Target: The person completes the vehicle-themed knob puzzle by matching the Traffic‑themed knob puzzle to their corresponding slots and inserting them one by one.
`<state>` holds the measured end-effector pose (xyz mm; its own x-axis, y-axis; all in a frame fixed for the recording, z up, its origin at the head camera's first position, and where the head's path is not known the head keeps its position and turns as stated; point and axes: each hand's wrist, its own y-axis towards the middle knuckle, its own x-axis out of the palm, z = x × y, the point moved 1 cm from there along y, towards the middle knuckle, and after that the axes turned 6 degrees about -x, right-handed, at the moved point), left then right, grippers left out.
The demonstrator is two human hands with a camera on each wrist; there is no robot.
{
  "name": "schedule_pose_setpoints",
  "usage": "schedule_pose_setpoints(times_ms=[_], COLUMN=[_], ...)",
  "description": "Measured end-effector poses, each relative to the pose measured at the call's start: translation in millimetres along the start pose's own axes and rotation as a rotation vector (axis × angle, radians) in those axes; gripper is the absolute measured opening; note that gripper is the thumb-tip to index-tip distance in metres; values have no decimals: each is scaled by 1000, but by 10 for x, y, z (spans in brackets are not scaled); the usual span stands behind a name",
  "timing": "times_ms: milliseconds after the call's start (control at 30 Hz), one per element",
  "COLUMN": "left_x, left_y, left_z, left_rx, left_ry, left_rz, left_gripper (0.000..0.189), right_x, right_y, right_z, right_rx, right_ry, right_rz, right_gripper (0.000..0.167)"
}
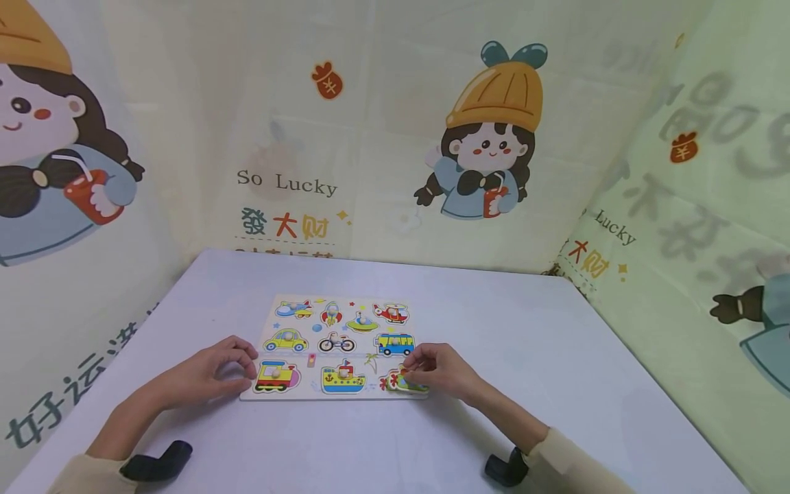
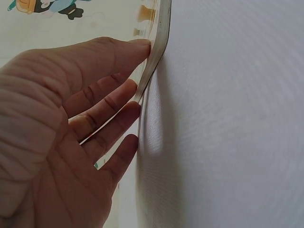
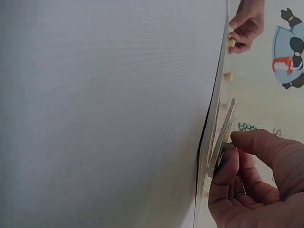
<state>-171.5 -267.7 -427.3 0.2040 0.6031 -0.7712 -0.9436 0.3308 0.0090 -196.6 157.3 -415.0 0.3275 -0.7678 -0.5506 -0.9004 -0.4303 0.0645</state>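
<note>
A white wooden peg puzzle board (image 1: 310,385) lies flat on the table, its vehicle pieces each bearing a small knob. My left hand (image 1: 216,370) rests at the board's left side, beside the train piece (image 1: 276,375); in the left wrist view its thumb and fingertips touch the board's edge. At the lower right corner, my right hand (image 1: 446,372) pinches the knob of a red and green puzzle piece (image 3: 222,137) between thumb and index finger. That piece tilts over the board, one side raised. The fingers cover part of its picture in the head view.
A ship piece (image 1: 343,379) sits in the bottom row, with a bus (image 1: 395,344), bicycle (image 1: 337,342) and car (image 1: 286,340) above it. Farther back are a plane, rocket, saucer and helicopter. Printed cloth walls (image 1: 382,137) stand around the white table (image 1: 494,315).
</note>
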Motion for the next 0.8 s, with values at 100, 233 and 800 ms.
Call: schedule_pose_setpoints(times_ms=[100,233,800], left_x=[3,3,-11], left_y=[4,4,7], left_z=[-5,-8,-19], left_rx=[-1,2,8], left_ry=[1,5,5], left_rz=[-1,0,-10], left_gripper=[15,15,16], right_x=[28,63,178], right_y=[21,54,157], right_z=[-17,-19,-27], right_rx=[-16,-31,-70], right_ry=[-13,-23,-105], right_rz=[-9,-20,-64], right_gripper=[18,17,11])
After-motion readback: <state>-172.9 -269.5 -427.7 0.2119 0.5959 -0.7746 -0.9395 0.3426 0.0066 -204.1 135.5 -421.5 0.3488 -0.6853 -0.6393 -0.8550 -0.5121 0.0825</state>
